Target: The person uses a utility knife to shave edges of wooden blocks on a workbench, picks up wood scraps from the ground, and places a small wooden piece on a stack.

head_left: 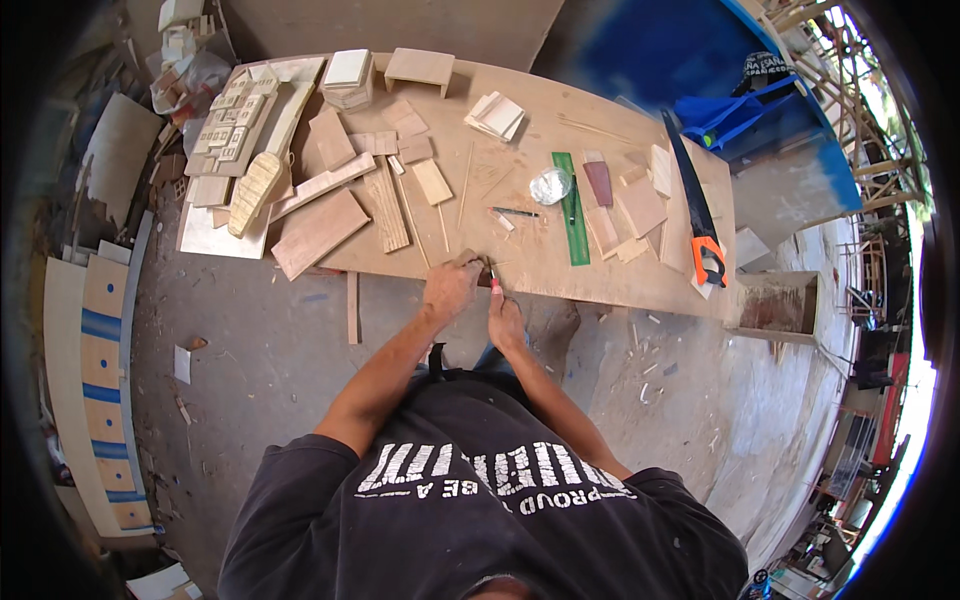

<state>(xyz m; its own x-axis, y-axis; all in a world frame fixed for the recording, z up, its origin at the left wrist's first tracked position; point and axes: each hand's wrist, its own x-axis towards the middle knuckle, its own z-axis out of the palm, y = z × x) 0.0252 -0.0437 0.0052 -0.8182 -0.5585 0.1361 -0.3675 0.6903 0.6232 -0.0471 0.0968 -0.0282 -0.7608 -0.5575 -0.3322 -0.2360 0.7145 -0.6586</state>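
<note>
At the workbench's (520, 270) near edge, my left hand (452, 287) is closed on something small that I cannot make out. Beside it, my right hand (506, 320) grips a red-handled tool (496, 284), its tip close to my left fingertips. Just beyond lie thin wooden sticks (443, 226), a small pale block and a pencil-like item (515, 212). A green ruler (578, 240) lies to the right, with a crumpled pale wad (548, 185) on or beside it.
Wood offcuts (320, 233) and a stacked wooden model (232, 125) cover the left of the bench. More pieces (640, 205) and an orange-handled saw (708, 258) lie right. A blue panel (650, 50) stands behind, an open box (775, 305) at the right end, a striped board (105, 380) left.
</note>
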